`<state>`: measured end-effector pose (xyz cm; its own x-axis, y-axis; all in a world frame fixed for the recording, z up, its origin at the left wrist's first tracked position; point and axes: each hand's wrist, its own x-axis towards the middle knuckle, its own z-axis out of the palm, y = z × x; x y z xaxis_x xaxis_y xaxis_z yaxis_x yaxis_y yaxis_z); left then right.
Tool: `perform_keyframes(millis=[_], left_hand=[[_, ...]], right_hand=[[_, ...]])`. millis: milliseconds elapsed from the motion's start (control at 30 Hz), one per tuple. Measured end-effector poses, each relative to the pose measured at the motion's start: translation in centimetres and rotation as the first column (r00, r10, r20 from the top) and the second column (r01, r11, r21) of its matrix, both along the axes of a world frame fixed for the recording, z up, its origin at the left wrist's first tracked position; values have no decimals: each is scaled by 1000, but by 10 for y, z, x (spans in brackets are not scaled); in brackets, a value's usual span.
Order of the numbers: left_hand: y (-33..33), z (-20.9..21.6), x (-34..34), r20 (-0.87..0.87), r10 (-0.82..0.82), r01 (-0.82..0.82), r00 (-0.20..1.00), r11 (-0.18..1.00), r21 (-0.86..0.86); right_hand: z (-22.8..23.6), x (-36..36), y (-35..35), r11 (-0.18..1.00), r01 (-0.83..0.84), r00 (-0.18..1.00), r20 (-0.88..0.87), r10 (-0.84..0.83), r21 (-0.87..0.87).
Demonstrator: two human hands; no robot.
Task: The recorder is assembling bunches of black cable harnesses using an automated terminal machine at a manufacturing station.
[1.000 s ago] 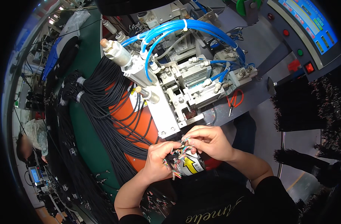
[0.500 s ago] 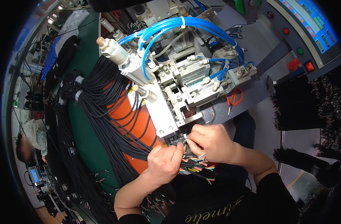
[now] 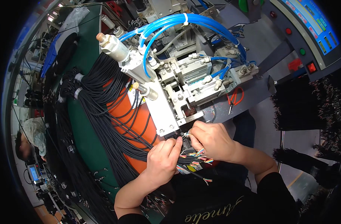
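Both my hands meet at the front end of a metal machine (image 3: 166, 119) with pneumatic cylinders. My left hand (image 3: 163, 158) is closed, thumb and forefinger pinched on the end of a black cable. Close on its right, my right hand (image 3: 211, 141) pinches the thin wires (image 3: 186, 134) at that cable's end. The fingertips hide most of the wires. Just below the hands lies a bunch of black cables with stripped ends (image 3: 196, 158), their coloured wires fanned out. A thick bundle of black cables (image 3: 103, 123) runs in from the left over an orange surface (image 3: 135, 158).
Blue air hoses (image 3: 185, 22) arch over the machine. Red-handled scissors (image 3: 235, 98) lie on the grey bench to the right. A control panel with a screen (image 3: 312, 26) and buttons stands at upper right. Cable bundles (image 3: 297, 108) hang at right. Another person (image 3: 32, 138) is at far left.
My hands have shifted slightly up toward the machine, still pinching at the cable end. The bunch of wire ends below has shifted a little. The whole view has moved slightly.
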<state>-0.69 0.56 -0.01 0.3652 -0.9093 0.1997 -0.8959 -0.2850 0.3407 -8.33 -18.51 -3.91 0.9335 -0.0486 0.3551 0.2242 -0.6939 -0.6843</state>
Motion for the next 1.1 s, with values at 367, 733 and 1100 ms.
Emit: perform_keyframes(millis=[367, 733, 1100], left_hand=[[0, 2, 2, -108, -1, -1, 994, 1000, -18], [-1, 0, 0, -113, 33, -35, 993, 999, -13], [-5, -9, 3, -93, 52, -69, 994, 978, -197]], right_hand=[[1, -4, 1, 1000, 21, 1000, 7, -20, -20], [0, -4, 5, 995, 58, 997, 53, -54, -76], [8, -4, 5, 991, 48, 994, 87, -59, 123]])
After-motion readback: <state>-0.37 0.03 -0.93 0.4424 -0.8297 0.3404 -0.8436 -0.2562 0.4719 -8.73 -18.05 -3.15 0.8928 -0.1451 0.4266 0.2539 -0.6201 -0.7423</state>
